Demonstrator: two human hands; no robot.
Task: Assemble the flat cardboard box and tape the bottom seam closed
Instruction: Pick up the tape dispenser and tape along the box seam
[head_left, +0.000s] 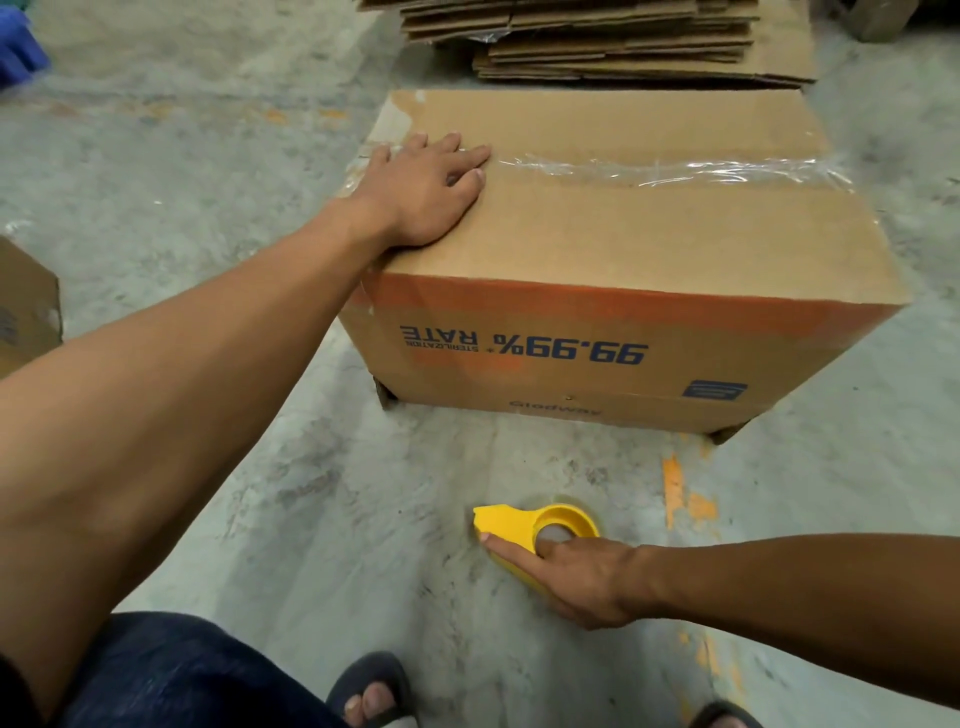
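Box (597, 249) taped, on concrete floor (208, 156); left hand (426, 189) flat atop.

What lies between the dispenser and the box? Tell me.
Only bare concrete floor lies between the yellow dispenser and the box, as the head view shows.

assembled box (623, 249): 1 | tape dispenser (524, 525): 1 | flat-cardboard stack (597, 36): 1
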